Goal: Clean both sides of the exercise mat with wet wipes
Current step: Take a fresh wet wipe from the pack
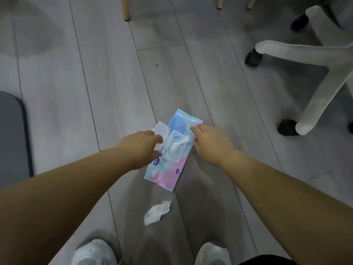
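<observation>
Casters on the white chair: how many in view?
3 casters: one top right, one on the leftmost spoke, one nearest. A dark shape at the right edge may be a fourth; others may be hidden.

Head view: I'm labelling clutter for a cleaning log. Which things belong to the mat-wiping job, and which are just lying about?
Job: pastel blue-and-pink plastic wet-wipe pack, held by left hand and right hand; crumpled white wipe; dark grey exercise mat.
Lying about: white swivel-chair base with black castors; pale wooden furniture legs.
</observation>
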Demonstrator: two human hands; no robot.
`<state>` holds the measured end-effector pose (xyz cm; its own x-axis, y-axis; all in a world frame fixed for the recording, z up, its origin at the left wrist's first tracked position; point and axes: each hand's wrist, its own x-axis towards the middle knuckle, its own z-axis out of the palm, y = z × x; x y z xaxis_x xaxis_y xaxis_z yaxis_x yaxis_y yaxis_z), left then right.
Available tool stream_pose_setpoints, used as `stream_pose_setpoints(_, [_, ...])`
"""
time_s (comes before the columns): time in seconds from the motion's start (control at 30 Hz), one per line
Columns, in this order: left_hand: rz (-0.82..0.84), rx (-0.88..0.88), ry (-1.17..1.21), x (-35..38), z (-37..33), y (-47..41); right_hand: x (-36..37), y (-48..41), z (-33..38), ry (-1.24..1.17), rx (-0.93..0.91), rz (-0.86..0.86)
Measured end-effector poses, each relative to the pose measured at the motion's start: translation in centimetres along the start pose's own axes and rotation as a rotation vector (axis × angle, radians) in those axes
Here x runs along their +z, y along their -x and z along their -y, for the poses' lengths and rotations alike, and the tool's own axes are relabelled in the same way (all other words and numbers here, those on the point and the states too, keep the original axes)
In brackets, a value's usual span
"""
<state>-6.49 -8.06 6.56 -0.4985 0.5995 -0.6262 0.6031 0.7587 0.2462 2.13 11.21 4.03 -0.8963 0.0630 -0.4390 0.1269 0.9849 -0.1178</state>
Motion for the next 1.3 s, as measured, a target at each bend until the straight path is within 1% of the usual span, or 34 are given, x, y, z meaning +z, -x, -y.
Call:
stream_pose_setpoints(0.13, [-0.195, 0.025, 0.087, 2.3, -1.1, -2.7, 2.3, -2.3, -0.4, -0.158, 0.047, -0.002])
stream_pose_setpoints(0.2, [-0.223, -0.022, 0.08, 4.3, -1.5, -3.8, 4.6, -2.1, -0.1, -0.228, 0.039, 0.003])
stream_pose_setpoints(0.27, [-0.224, -0.063, 0.01, 6.0, -1.4, -4.7, 6.4, -1.7, -0.1, -0.33, 0.023, -0.03])
stream_pose_setpoints(0.33, [-0.237, -0.063, -0.044, 6.7, -1.1, -5.4, 6.8, -1.5, -0.4, -0.395, 0.032, -0.055])
stream_pose_setpoints(0.43, [-0.271, -0.056, -0.042, 6.4, -1.0, -6.1, 6.1, -1.2, -0.5, -0.512, 0.066, -0.064])
stream_pose_setpoints(0.57, [-0.292, -0.058, -0.002, 6.8, -1.3, -6.1, 5.3, -0.2, 0.8, -0.851, 0.218, -0.017])
stream_pose_setpoints(0.67, [-0.288, -0.036, 0.019, 7.2, -1.9, -5.9, 5.4, 0.2, 0.8, -1.017, 0.249, -0.012])
stream_pose_setpoints(0.77, [-0.282, -0.029, 0.002, 7.1, -2.0, -6.0, 5.2, 0.1, 0.6, -1.253, 0.304, -0.012])
stream_pose_setpoints(0.9, [-0.293, -0.039, -0.014, 7.1, -1.9, -6.2, 4.6, -0.1, 0.4, -1.5, 0.379, -0.09])
stream_pose_setpoints(1.03, [-0.303, -0.044, -0.015, 7.1, -1.6, -6.4, 3.7, 0.0, 0.0, -1.923, 0.458, -0.207])
stream_pose_setpoints(1.1, [-0.309, -0.036, -0.044, 7.2, -1.3, -6.5, 3.1, -0.3, -0.5, -2.082, 0.483, -0.295])
stream_pose_setpoints(1.13, [-0.313, -0.038, -0.055, 7.2, -1.2, -6.5, 2.8, -0.5, -0.8, -2.099, 0.499, -0.34])
stream_pose_setpoints(1.17, [-0.316, -0.041, -0.064, 7.2, -1.0, -6.5, 2.7, -0.7, -1.2, -2.052, 0.523, -0.374])
stream_pose_setpoints(1.2, [-0.317, -0.04, -0.072, 7.3, -0.9, -6.5, 2.6, -0.7, -1.6, -1.93, 0.542, -0.396])
stream_pose_setpoints(1.23, [-0.317, -0.035, -0.081, 7.3, -0.8, -6.5, 2.6, -0.6, -1.9, -1.741, 0.547, -0.402])
stream_pose_setpoints(1.3, [-0.317, -0.024, -0.095, 7.4, -0.7, -6.5, 3.0, 0.1, -2.6, -1.206, 0.472, -0.361])
